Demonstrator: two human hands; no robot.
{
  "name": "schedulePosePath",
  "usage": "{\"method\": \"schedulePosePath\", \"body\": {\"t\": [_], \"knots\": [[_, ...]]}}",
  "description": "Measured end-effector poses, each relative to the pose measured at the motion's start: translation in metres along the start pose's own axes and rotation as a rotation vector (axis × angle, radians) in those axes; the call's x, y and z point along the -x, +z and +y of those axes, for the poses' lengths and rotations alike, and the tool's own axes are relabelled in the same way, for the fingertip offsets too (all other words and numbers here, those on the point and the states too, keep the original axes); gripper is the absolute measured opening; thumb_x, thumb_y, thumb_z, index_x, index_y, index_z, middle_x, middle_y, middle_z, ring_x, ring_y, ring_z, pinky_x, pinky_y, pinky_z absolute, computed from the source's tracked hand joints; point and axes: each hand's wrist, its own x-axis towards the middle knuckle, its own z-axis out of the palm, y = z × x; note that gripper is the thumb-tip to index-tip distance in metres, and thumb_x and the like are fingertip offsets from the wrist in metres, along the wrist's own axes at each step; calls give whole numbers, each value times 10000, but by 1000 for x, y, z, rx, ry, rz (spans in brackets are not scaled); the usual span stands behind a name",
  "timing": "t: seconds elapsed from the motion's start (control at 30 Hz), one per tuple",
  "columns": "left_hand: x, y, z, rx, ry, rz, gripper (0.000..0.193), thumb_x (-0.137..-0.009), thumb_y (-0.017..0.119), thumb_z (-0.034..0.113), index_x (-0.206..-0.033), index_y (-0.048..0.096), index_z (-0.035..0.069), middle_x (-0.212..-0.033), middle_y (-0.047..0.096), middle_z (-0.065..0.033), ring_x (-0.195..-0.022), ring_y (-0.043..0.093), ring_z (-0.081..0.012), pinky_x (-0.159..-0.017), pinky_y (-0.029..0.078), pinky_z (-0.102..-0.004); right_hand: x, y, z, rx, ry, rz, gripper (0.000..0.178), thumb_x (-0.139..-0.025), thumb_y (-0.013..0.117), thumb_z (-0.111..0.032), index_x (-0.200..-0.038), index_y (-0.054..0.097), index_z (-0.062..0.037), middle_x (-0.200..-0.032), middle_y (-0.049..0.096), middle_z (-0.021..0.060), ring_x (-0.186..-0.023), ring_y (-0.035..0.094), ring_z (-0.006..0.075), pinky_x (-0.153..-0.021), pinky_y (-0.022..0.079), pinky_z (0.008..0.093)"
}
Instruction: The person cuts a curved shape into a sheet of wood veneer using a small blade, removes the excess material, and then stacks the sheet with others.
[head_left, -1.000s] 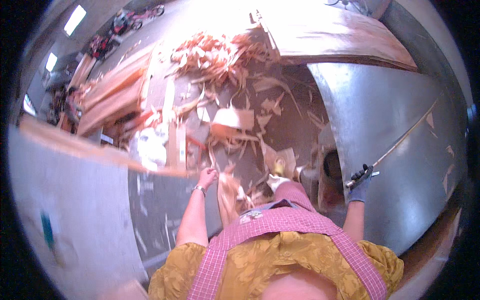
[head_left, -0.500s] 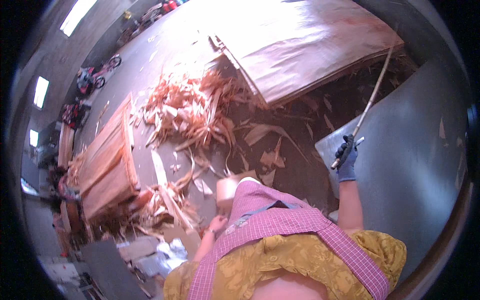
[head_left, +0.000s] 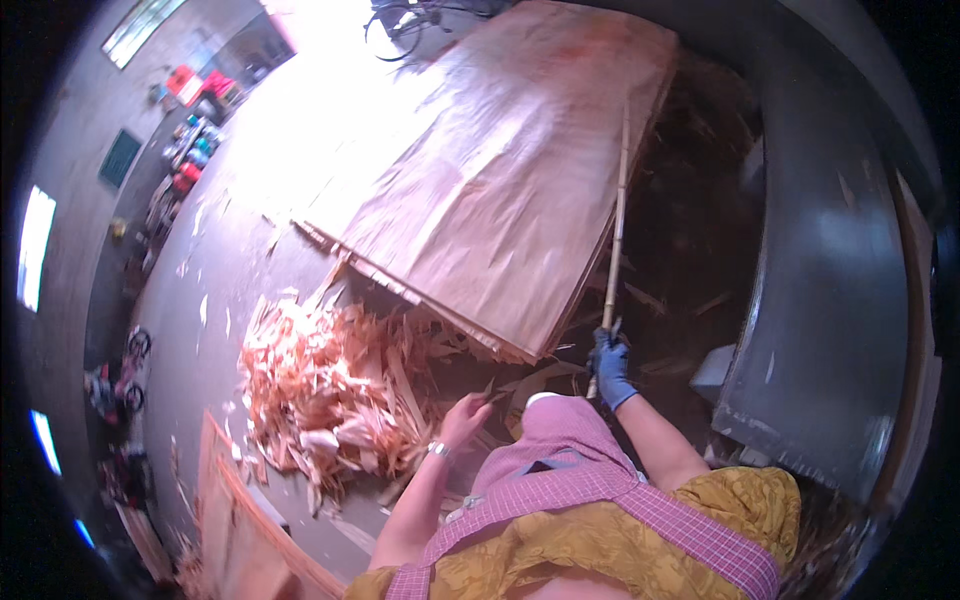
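In my right hand (head_left: 612,365), which wears a dark-palmed blue glove, is a long thin bamboo stick (head_left: 618,240). My fingers are wrapped round it near its lower end. The stick points away from me, and its far part overlaps the right edge of a large stack of wood veneer sheets (head_left: 500,190). My left hand (head_left: 465,418) is bare, with a band at the wrist. It hangs in the air before the near corner of the stack, fingers loosely bent and slightly blurred, with nothing seen in them.
A heap of torn veneer strips (head_left: 330,400) lies on the floor left of the stack. At right stands a grey metal-topped table (head_left: 820,300). Lower left is another veneer stack (head_left: 240,530). A small pink bicycle (head_left: 125,380) stands by the left wall, another bicycle (head_left: 395,30) beyond the stack.
The view has swung right and come nearer the large stack. My left hand has risen forward. The stick, still in my right hand, now stands more upright in view, alongside the stack.
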Motion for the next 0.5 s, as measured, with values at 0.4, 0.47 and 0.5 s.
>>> {"method": "schedulePosePath", "body": {"t": [0.4, 0.47, 0.5], "knots": [[-283, -148, -20, 360, -455, -328, 260, -892, 675, 340, -909, 613, 88, -590, 539, 40, -389, 417, -54, -344, 295, -221, -208, 207, 182, 1056, 130, 147, 731, -944, 436, -499, -1393, 301, 62, -1389, 350, 338, -1272, 398, 471, -1039, 359, 507], [-305, -189, -47, 306, -461, -295, 269, -890, 674, 344, -918, 603, 86, -588, 547, 28, -402, 433, -56, -354, 320, -218, -240, 233, 208, 1082, 244, 385, 772, -938, 443, -500, -1401, 264, 91, -1432, 295, 344, -1289, 380, 476, -1055, 347, 514], [-312, -213, -58, 248, -467, -273, 278, -884, 677, 349, -916, 596, 85, -588, 554, 17, -416, 449, -57, -361, 341, -215, -249, 250, 212, 1058, 332, 462, 794, -933, 454, -503, -1404, 248, 102, -1448, 278, 340, -1298, 374, 470, -1062, 344, 511]]}}
